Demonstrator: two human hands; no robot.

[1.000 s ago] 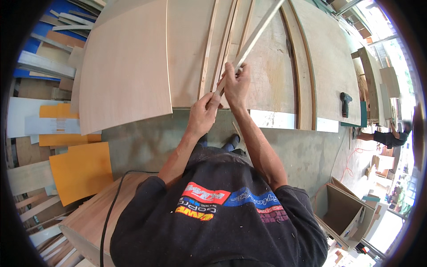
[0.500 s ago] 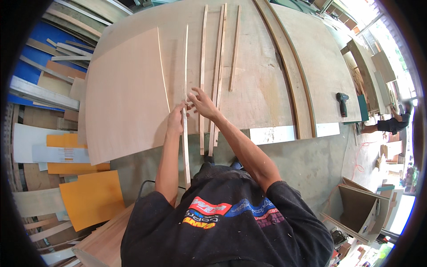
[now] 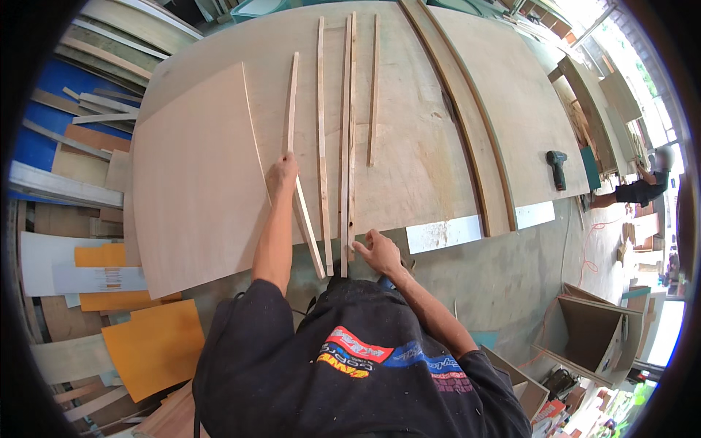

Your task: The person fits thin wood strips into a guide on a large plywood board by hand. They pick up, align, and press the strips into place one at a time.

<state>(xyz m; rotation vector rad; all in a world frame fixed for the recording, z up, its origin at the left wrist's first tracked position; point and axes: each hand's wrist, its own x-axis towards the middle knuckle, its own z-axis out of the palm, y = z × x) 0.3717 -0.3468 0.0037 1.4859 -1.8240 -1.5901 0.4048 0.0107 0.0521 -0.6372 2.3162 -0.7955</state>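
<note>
A large plywood sheet (image 3: 431, 157) carries thin wooden strips (image 3: 321, 139), a square panel (image 3: 197, 182), a drill (image 3: 558, 166)

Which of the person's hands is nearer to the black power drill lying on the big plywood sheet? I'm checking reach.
Right. The right hand rests at the near ends of the wood strips, on the side toward the drill. The left hand is farther away, on the leftmost strip.

person wears a black short-sleeved t-shirt (image 3: 350, 365), loose at the shoulders. printed patch across the chest in red, yellow, blue and white, lettering not copied. both forearms bare; left hand (image 3: 282, 174) and right hand (image 3: 380, 252) ungloved, no watch or rings visible.
</note>
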